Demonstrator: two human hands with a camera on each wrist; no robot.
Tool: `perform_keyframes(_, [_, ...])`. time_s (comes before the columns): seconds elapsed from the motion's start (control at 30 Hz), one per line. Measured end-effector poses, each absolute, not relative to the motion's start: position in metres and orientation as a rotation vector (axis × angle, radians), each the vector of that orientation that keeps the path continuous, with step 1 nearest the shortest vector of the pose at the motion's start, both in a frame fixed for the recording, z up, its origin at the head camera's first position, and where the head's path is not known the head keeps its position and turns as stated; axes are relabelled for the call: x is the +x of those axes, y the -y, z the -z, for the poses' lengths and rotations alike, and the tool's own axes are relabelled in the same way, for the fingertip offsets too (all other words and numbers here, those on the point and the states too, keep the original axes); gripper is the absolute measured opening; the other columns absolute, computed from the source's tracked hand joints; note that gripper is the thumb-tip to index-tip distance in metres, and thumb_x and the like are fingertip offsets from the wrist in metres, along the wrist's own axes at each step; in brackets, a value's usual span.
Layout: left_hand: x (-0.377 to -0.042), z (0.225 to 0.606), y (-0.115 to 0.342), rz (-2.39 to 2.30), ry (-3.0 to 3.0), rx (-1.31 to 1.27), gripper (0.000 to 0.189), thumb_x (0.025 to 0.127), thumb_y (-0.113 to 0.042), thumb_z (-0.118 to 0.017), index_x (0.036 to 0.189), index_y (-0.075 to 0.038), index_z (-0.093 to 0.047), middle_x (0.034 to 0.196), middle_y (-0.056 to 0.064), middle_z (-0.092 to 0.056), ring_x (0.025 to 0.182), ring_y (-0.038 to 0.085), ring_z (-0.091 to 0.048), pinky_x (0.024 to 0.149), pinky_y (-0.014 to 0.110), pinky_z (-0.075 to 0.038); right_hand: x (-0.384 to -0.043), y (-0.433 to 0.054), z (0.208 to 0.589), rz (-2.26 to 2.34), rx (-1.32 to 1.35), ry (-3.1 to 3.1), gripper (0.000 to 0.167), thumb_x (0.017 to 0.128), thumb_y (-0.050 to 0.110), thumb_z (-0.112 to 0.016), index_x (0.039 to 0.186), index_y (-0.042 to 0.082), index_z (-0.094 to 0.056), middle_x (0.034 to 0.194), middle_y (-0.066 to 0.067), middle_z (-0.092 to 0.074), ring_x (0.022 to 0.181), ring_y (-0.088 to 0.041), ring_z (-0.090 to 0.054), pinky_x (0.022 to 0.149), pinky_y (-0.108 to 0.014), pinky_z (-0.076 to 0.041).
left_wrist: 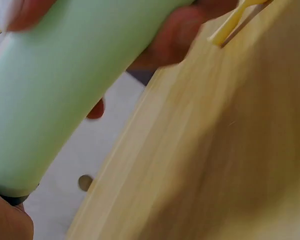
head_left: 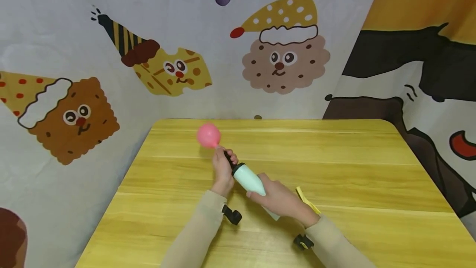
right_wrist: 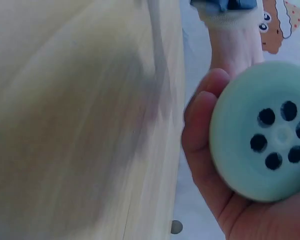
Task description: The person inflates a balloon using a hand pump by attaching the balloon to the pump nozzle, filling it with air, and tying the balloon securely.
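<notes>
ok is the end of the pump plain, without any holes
No, six dark holes ring the end of the pump in the right wrist view.

At the left wrist sits a small black left camera point(head_left: 232, 215) with a strap-like piece and a rounded end. Just beside the left camera, a plain beige left sleeve point(head_left: 197, 230) reaches the wrist; its cuff point(right_wrist: 232, 20) shows fine ribbing in the right wrist view. Well to the right of the left camera are a matching beige right sleeve point(head_left: 336, 239) and a 2nd black camera point(head_left: 303, 242), which bears a small yellowish patch. The left hand point(head_left: 224, 169), just above the left camera, and the right hand point(head_left: 277, 197), to its right, are bare.
</notes>
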State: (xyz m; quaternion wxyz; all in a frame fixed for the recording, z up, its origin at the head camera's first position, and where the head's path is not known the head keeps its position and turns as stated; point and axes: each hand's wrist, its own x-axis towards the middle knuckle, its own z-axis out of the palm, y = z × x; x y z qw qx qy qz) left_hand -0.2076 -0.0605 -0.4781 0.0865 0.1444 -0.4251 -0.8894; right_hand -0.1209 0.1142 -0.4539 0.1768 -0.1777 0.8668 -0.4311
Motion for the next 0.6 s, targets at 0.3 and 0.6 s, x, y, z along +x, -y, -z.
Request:
perform_keyframes(0.3, [-0.231,0.464,0.094,2.553,1.137,0.402,0.029,0.115,-0.022,-0.031,0.089,-0.012,-0.042,0.069,-0.002,-0.047,0.050,0.004,-0.042,0.044,0.015,-0.035,-0.098,-0.136,0.448,1.225,-0.511,-2.421,0.071,0.102,0.052,-0.062,0.147,0.000,-0.044,0.100,-0.008,-0.068,0.072,-0.013,-0.064,0.056,-0.033,-0.055])
perform_keyframes(0.6, [-0.226,0.466,0.088,2.570,1.150,0.413,0.034,0.115,-0.032,-0.031,0.089,-0.013,-0.042,0.069,-0.002,-0.048,0.049,0.005,-0.042,0.043,0.016,-0.035,-0.092,-0.139,0.458,1.203,-0.535,-2.436,0.065,0.102,0.051,-0.061,0.144,0.002,-0.046,0.096,-0.006,-0.066,0.069,-0.012,-0.063,0.055,-0.031,-0.054])
